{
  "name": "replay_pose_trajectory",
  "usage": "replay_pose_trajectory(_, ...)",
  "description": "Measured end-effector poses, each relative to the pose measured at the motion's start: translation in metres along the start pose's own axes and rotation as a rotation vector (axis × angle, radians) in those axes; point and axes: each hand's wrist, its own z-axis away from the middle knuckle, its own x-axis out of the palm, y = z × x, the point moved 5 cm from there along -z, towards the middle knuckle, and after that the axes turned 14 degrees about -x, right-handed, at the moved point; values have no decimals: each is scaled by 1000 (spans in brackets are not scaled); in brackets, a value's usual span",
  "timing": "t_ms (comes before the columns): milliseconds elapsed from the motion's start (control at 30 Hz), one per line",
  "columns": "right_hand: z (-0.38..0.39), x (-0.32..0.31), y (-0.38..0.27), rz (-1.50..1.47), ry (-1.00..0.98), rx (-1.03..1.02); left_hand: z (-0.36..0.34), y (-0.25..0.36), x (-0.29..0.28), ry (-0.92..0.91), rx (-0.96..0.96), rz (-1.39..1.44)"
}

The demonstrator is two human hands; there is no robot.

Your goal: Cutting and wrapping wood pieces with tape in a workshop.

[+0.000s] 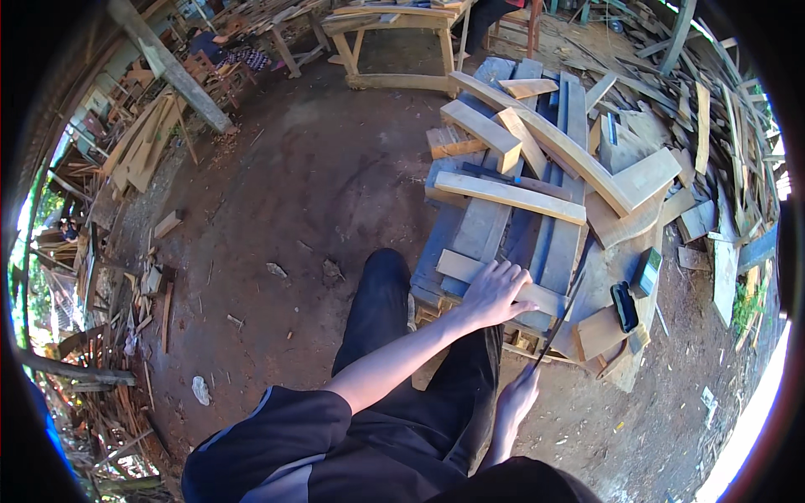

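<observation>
A short pale wooden board (543,298) lies across the bench near its front edge. My left hand (498,293) presses down on it, fingers curled over its top and thumb pointing toward its right end. In my right hand (518,399), lower down beside my thigh, is the handle of a handsaw. The long, narrow dark blade of the handsaw (555,329) slants up past the board's right end; I cannot tell whether its edge is in the wood. Just beyond, a longer pale board (511,198) lies roughly parallel across the worktop.
Several cut timbers (579,151) are heaped on the far half of the plank-topped bench (449,230). An open black case (624,307) and a dark green box (646,272) sit at right. Scrap wood (713,193) piles up beyond. Another wooden table (394,25) and people are farther off.
</observation>
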Motion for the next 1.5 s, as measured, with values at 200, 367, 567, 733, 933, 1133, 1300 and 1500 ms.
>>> replay_pose_trajectory(200, 54, -18, 18, 85, 107, -63, 0, 3, 2, -16, 31, -17)
replay_pose_trajectory(367, -34, -16, -25, -82, 36, -86, 3, 0, 4, 67, 62, -22)
replay_pose_trajectory(567, -39, -15, -23, -68, 141, -85, 0, -2, 2, 54, 43, -14)
replay_pose_trajectory(733, 10, -10, -10, -74, 167, -206, -1, 1, -5, -19, 1, -31)
replay_pose_trajectory(933, 72, -5, 22, -35, 120, -5, 10, 2, 2, -41, 18, -40)
replay_pose_trajectory(1133, 54, -32, 4, -78, 388, -101, 0, 9, -4, -72, 14, 25)
replay_pose_trajectory(1300, 36, -31, 6, -294, 316, 58, -11, 0, -6, -16, 50, 4)
replay_pose_trajectory(1500, 14, -39, 9, -663, 336, 199, -11, 7, -3, -56, 28, -59)
